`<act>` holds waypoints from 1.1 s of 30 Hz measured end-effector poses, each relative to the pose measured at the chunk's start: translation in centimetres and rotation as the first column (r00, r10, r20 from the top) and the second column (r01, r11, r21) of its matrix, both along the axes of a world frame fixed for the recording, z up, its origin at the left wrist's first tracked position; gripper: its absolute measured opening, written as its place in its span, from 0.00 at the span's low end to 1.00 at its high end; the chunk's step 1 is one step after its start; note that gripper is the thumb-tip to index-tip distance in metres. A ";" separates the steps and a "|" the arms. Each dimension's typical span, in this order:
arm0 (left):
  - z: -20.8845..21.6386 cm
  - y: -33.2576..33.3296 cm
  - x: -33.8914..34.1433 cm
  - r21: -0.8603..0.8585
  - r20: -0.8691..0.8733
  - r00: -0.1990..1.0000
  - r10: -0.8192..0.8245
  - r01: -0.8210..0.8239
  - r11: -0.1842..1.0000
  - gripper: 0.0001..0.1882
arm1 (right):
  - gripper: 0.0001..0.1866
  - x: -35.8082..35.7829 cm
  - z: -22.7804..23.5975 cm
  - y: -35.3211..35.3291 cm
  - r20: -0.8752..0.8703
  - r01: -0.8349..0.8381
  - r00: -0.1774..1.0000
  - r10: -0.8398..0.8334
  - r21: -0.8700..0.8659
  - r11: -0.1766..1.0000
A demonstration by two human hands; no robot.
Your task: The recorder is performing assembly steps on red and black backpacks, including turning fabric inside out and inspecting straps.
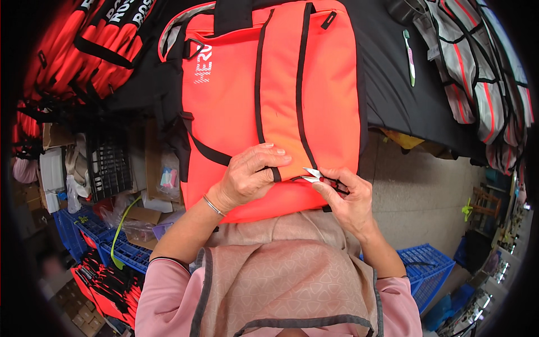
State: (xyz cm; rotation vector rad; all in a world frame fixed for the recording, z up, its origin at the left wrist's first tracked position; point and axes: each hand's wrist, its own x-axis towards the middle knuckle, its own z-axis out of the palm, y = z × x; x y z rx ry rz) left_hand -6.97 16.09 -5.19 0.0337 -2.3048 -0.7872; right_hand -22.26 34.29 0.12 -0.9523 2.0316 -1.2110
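Observation:
A bright coral-red backpack (224,112) with black trim lies on the black-covered table and hangs over its near edge toward my lap. Its wide padded shoulder strap (281,73), edged in black, runs down to my hands. My left hand (250,171) is closed on the strap's lower end, thumb and fingers pinching the fabric. In my right hand (349,196) is a pair of thread snips (313,174) with short silver blades, spread apart at the strap's lower right corner. The palm hides most of the snips' handle.
Red bags (106,50) are piled at the far left, grey bags with red stripes (483,78) at the right. A toothbrush (410,59) lies on the black table cover (387,95). Blue crates (429,269) stand low on both sides; a black crate (109,163) is at left.

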 end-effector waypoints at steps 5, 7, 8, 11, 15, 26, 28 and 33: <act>2.4 -0.1 -0.7 0.296 0.125 0.991 -0.056 0.017 0.955 0.10 | 0.12 -0.6 0.4 -1.0 0.408 0.092 0.910 -0.069 -0.036 0.995; 4.3 -0.3 -1.8 0.376 0.117 0.991 -0.065 0.017 0.926 0.10 | 0.13 -1.2 0.5 -1.8 0.615 0.194 0.785 -0.073 -0.132 0.972; 5.0 -0.4 -2.2 0.470 0.125 0.989 -0.073 0.005 0.882 0.11 | 0.13 -1.1 1.3 -2.7 0.660 0.250 0.746 -0.089 -0.153 0.956; 6.0 -1.0 -2.8 0.615 0.228 0.970 -0.085 -0.076 0.785 0.12 | 0.13 -2.4 0.9 -3.0 0.763 0.237 0.645 -0.044 -0.145 0.961; 6.2 -0.4 -3.9 0.641 0.254 0.957 -0.141 -0.058 0.765 0.10 | 0.16 -2.3 1.5 -3.9 0.602 0.286 0.788 -0.130 -0.170 0.943; 4.4 -0.5 -4.5 0.669 0.239 0.967 -0.086 -0.100 0.736 0.08 | 0.12 -3.4 1.6 -1.9 -0.051 0.175 0.981 -0.187 -0.186 0.967; 4.5 -0.2 -4.6 0.670 0.232 0.969 -0.083 -0.097 0.736 0.08 | 0.13 -3.1 1.1 -1.9 -0.145 0.128 0.977 -0.154 -0.176 0.976; 4.5 -0.3 -4.2 0.641 0.261 0.961 -0.085 -0.107 0.761 0.09 | 0.13 -3.5 1.1 -2.5 -0.289 0.083 0.949 -0.127 -0.161 0.983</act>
